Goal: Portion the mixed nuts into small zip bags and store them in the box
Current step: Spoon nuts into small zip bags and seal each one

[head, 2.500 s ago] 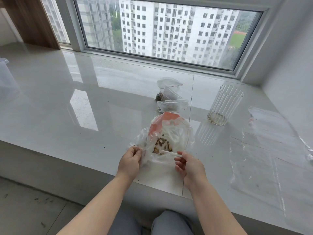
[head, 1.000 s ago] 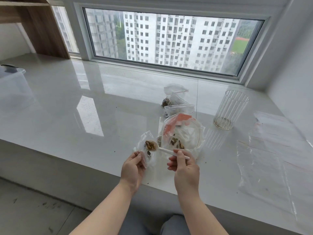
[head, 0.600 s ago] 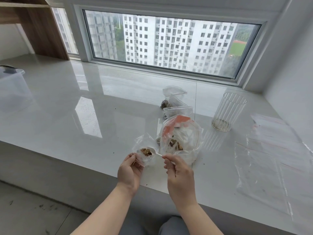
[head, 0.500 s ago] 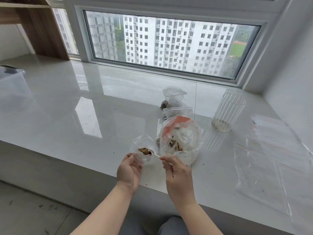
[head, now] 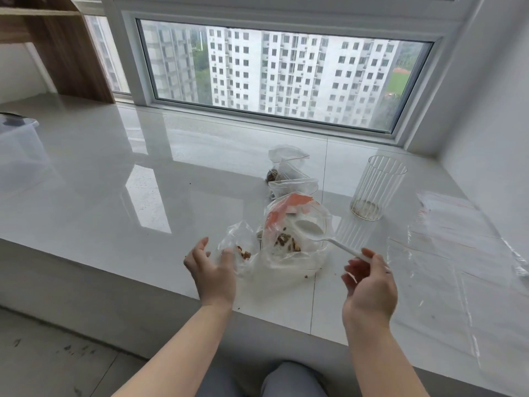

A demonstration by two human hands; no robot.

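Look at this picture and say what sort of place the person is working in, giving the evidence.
Probably a flat high up in a residential block: a wide window looks out on tower blocks, a glossy tiled sill serves as a worktop, and a wooden shelf unit stands at the left.

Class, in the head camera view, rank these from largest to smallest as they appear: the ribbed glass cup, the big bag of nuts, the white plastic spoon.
1. big bag of nuts
2. ribbed glass cup, though it sits farther back, so its true size is unsure
3. white plastic spoon, held by the right hand
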